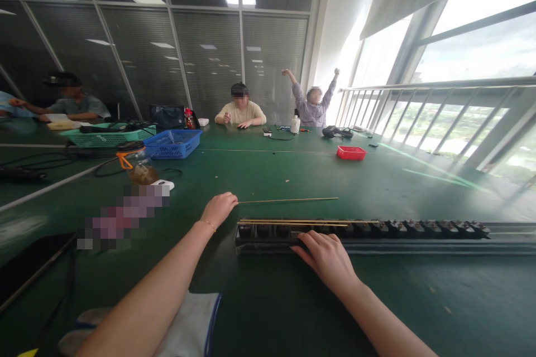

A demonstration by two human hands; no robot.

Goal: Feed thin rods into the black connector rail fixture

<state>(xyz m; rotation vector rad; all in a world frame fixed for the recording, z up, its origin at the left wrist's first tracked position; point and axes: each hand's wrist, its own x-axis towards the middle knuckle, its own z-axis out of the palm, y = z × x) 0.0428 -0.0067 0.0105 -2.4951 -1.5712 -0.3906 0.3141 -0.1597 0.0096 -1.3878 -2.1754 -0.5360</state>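
My left hand (220, 208) is closed, its fingertips pinching one end of a thin golden rod (288, 200). The rod extends to the right, roughly level above the green table. My right hand (327, 254) is at the near side of a long dark rail (268, 247), fingers bent over its top edge and thumb in front. Its fingertips are partly hidden. Small black blocks (422, 228) with metal pieces on top sit in a row along the rail. More thin golden rods (293, 223) lie lengthwise across the blocks at the left end.
A red tray (350, 153), a blue basket (172, 144), a green basket (104, 135) and a lidded jar (138, 164) stand farther back. Light cloth (190, 321) lies beneath my left forearm. Several people sit around the table's far side; one (315, 107) has both arms raised.
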